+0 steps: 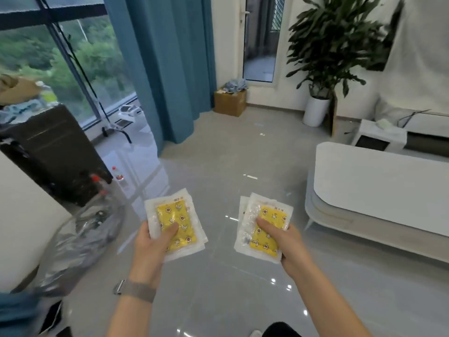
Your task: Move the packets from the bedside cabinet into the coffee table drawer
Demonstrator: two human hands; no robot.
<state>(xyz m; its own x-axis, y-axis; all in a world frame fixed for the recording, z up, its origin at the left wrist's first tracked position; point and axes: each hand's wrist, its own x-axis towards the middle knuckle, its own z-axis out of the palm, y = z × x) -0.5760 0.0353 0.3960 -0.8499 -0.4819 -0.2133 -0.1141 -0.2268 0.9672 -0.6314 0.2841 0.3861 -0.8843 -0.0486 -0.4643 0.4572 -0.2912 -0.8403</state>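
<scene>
Left of the white sofa (pixel 379 190), over glossy grey floor (pixel 218 166), packets are being carried.
Left hand (pixel 148 242) is clamped on one packet stack (pixel 176 223), right hand (pixel 284 242) on another (pixel 263 229); slick wrappers could probably slide loose if thumbs relax. Blue curtain (pixel 165 69) and plant (pixel 332 45) are seen behind the sofa; no drawer is seen.

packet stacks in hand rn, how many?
2: one stack of packets in the left hand, one in the right hand. Packets per stack unclear; layers overlap.
</scene>
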